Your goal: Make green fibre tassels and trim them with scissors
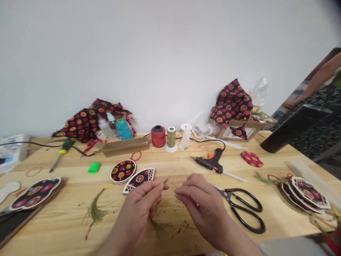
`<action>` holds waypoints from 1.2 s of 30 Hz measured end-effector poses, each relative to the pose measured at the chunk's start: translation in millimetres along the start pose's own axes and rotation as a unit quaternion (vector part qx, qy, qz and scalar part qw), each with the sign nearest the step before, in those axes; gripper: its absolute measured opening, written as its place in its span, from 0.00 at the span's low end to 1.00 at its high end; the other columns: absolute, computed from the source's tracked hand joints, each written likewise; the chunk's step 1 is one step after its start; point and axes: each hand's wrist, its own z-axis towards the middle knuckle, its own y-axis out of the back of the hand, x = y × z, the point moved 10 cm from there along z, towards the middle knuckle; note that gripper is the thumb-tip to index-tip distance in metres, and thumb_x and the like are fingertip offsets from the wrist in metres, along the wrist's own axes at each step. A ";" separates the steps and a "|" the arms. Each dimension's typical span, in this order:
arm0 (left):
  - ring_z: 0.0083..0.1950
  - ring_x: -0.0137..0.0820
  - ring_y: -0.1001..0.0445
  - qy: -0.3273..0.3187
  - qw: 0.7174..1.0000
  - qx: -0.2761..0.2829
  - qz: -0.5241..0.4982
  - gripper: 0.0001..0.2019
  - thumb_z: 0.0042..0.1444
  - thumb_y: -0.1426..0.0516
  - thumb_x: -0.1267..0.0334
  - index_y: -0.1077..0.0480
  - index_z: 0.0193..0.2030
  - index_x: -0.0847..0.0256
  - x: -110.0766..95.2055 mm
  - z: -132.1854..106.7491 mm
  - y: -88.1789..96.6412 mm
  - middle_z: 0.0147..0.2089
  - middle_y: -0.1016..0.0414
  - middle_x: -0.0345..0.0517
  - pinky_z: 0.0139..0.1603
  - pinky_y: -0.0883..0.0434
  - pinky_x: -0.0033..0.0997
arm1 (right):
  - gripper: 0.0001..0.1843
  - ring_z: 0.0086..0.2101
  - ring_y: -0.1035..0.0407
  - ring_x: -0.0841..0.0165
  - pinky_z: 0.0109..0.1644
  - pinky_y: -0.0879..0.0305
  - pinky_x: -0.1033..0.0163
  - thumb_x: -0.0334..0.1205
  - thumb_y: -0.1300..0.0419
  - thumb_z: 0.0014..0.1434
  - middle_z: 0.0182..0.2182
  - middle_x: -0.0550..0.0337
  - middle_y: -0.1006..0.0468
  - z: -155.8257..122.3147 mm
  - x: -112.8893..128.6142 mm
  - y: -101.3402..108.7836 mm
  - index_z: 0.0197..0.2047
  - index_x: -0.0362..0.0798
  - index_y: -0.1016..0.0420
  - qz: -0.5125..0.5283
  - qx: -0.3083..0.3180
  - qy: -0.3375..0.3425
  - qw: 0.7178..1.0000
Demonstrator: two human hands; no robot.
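Note:
My left hand [147, 199] is closed in a pinch around an olive-green thread tassel [160, 227]. Its frayed strands hang below the fingers, and a short tuft pokes out above the thumb. Close by, my right hand [204, 206] has its thumb and fingertips pressed together; whatever they hold is too fine to make out, though a faint strand shows in the gap between the hands. Beyond the left hand lie a fan-shaped ornament [140, 180] and a round patterned ornament [123, 171]. Black-handled scissors [246, 208] rest beside the right hand. Another green tassel [97, 209] lies to the left.
Behind the hands are a glue gun [210, 161], a red thread spool [158, 136] and a gold thread spool [171, 138]. Stacked ornaments [309, 192] lie at right, a screwdriver [62, 153] at left. A dark cylinder [293, 129] leans near another person's arm [319, 80].

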 end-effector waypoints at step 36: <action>0.24 0.25 0.49 -0.094 0.980 0.063 0.164 0.10 0.54 0.42 0.57 0.25 0.27 0.59 -6.4 -9.0 -6.2 0.21 0.44 0.33 0.22 0.47 0.23 | 0.06 0.29 0.32 0.72 0.34 0.37 0.69 0.27 0.42 0.56 0.27 0.59 0.26 -5.9 -12.1 -9.2 0.31 0.44 0.26 0.076 0.018 -0.091 0.993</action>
